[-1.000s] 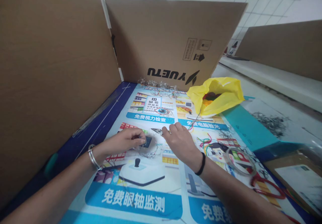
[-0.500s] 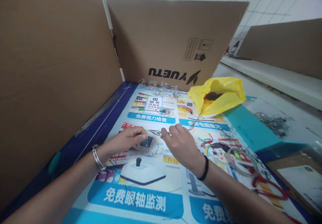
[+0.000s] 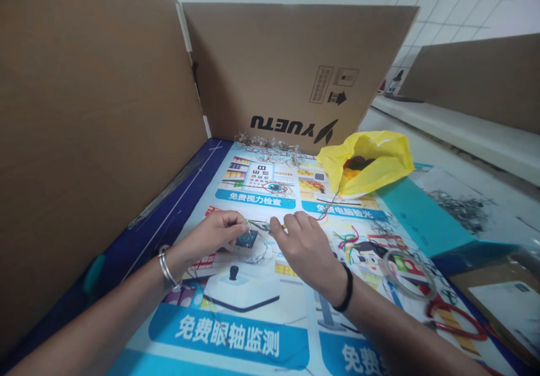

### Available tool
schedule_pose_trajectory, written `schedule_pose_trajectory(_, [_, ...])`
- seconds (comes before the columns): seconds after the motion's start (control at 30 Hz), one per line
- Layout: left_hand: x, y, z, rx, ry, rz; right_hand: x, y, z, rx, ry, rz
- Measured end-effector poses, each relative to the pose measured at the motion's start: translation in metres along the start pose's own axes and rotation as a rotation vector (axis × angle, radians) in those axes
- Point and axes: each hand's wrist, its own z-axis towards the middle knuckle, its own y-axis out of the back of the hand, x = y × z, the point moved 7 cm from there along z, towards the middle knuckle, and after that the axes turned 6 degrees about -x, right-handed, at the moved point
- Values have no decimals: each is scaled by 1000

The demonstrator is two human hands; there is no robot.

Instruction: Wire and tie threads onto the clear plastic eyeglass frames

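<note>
My left hand (image 3: 223, 229) is closed in a pinch on a thin wire, with a bit of green at the fingertips. Fine wire loops (image 3: 257, 252) hang below the fingers. My right hand (image 3: 301, 241) is wrapped round small needle-nose pliers (image 3: 260, 226), whose metal jaws point left at the left fingertips. Most of the pliers' handles are hidden in the palm. Whether the jaws grip the wire is too small to tell. A red thread (image 3: 324, 214) runs from beside my right hand towards the yellow bag (image 3: 375, 165).
A tangle of thin wires (image 3: 270, 142) lies by the rear cardboard panel (image 3: 295, 55). Another cardboard panel (image 3: 97, 111) stands at left. On the right are coloured threads (image 3: 348, 238), a clear ring (image 3: 408, 274), red loop handles (image 3: 459, 319) and a dark wire pile (image 3: 459, 213).
The pliers' jaws have turned slightly and sit a little nearer my left fingertips. Both hands stay almost in place, and the whole view has shifted slightly.
</note>
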Motion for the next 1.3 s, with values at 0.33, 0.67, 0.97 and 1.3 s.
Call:
schedule_pose_trajectory(0.33, [-3, 1, 0, -66, -5, -22, 3, 7, 1, -9, 6, -39])
schedule_pose_trajectory(0.67, [-4, -2, -4, -97, 26, -116, 2, 11, 2, -27, -25, 2])
schedule_pose_trajectory(0.97, [-1, 8, 2, -129, -24, -110, -22, -9, -5, 58, -222, 451])
schedule_pose_trajectory(1.3, [-6, 5, 0, -143, -65, -76, -19, -15, -9, 113, -291, 610])
